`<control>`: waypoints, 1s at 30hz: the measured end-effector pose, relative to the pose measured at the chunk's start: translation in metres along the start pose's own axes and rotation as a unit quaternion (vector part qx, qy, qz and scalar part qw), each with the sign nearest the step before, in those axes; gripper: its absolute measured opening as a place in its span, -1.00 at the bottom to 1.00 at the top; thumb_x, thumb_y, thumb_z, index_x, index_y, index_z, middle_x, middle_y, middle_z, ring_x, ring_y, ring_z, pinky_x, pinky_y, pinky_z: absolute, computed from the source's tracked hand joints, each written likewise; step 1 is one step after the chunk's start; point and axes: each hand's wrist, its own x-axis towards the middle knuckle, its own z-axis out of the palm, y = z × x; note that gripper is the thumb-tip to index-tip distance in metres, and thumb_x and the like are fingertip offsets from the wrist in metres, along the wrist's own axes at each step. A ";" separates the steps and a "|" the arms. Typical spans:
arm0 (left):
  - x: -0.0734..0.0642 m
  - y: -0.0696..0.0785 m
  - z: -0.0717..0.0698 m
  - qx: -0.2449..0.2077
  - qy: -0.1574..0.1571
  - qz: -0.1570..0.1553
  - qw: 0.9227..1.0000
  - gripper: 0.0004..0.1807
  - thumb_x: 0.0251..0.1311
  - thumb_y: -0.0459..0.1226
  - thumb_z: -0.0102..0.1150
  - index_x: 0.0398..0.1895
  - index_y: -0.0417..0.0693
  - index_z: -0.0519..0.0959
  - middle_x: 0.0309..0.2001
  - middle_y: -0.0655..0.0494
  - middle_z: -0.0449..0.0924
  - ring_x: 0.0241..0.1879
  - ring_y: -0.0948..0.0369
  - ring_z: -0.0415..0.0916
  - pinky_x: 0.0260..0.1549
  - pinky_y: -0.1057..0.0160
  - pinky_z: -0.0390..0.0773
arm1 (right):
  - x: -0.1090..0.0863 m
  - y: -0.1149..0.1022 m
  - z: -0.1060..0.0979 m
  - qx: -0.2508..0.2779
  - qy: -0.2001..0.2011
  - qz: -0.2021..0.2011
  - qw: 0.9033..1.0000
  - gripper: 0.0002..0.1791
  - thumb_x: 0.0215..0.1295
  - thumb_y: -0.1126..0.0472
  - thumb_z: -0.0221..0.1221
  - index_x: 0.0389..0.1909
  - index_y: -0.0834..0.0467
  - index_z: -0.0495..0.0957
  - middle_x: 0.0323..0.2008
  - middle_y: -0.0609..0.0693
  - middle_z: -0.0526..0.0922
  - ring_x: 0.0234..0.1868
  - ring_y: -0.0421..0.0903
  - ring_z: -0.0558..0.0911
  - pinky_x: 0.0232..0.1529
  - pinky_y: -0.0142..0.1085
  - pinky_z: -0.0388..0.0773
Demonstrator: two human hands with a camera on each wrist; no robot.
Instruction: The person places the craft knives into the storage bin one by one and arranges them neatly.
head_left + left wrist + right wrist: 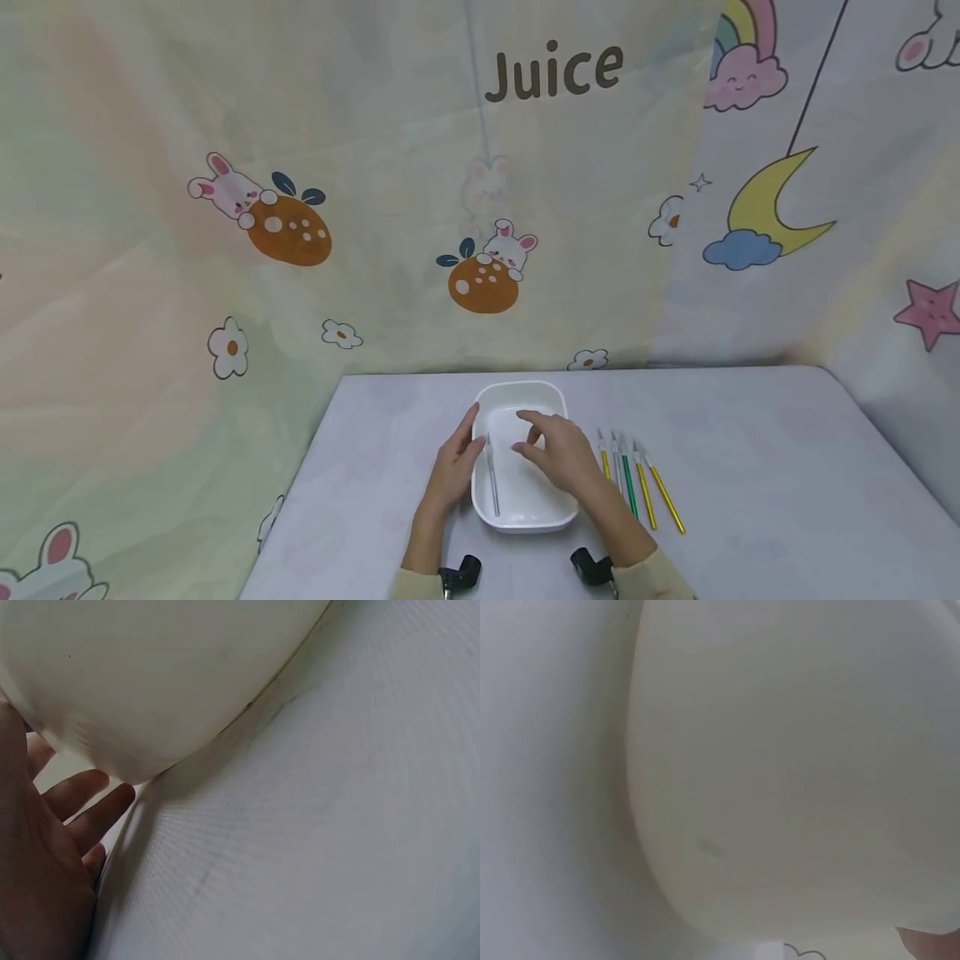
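A white rectangular tray (pixel 527 523) with rounded corners stands on the table. Along its left inside wall lies a slim silvery-white pen-like stick (pixel 492 479). My left hand (pixel 452 467) holds the tray's left side, thumb over the rim and fingers along the outer wall. In the left wrist view, the left fingers (pixel 105 814) reach the underside of the tray wall (pixel 165 690). My right hand (pixel 561 450) is over the right half of the tray, thumb and index finger spread apart with nothing between them. The tray's outer wall (pixel 795 765) fills most of the right wrist view.
Right of the tray lie several slim pen-like sticks with pale pointed tips, among them a green one (pixel 628 483) and a yellow one (pixel 667 500). The right forearm partly covers the nearest ones. Behind the white table (pixel 765 467) hangs a printed cloth (pixel 390 167).
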 end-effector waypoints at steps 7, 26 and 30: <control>0.000 0.000 -0.001 0.000 0.006 0.000 1.000 -0.40 0.57 -0.06 0.03 0.60 0.52 0.22 0.59 0.38 0.20 0.58 0.15 0.21 0.56 -0.09 0.22 | 0.003 0.002 -0.003 0.004 0.001 0.004 1.000 -0.41 0.21 0.05 0.50 0.27 -0.01 0.63 -0.42 -0.26 0.65 -0.46 -0.27 0.38 -0.41 -0.42 0.35; 0.001 0.000 0.000 -0.005 0.004 0.009 1.000 -0.40 0.57 -0.15 0.03 0.61 0.43 0.23 0.60 0.32 0.21 0.58 0.14 0.20 0.57 -0.06 0.20 | 0.002 0.013 -0.025 0.010 0.028 0.036 0.999 -0.37 0.21 0.11 0.50 0.33 0.02 0.60 -0.38 -0.20 0.69 -0.39 -0.19 0.39 -0.37 -0.38 0.33; 0.001 0.001 -0.001 -0.016 0.003 0.004 1.000 -0.40 0.57 -0.16 0.03 0.60 0.45 0.24 0.59 0.32 0.22 0.58 0.13 0.21 0.58 -0.07 0.19 | 0.002 0.016 -0.029 0.021 0.035 0.036 0.999 -0.38 0.23 0.14 0.48 0.34 0.03 0.60 -0.37 -0.18 0.69 -0.40 -0.19 0.39 -0.39 -0.40 0.33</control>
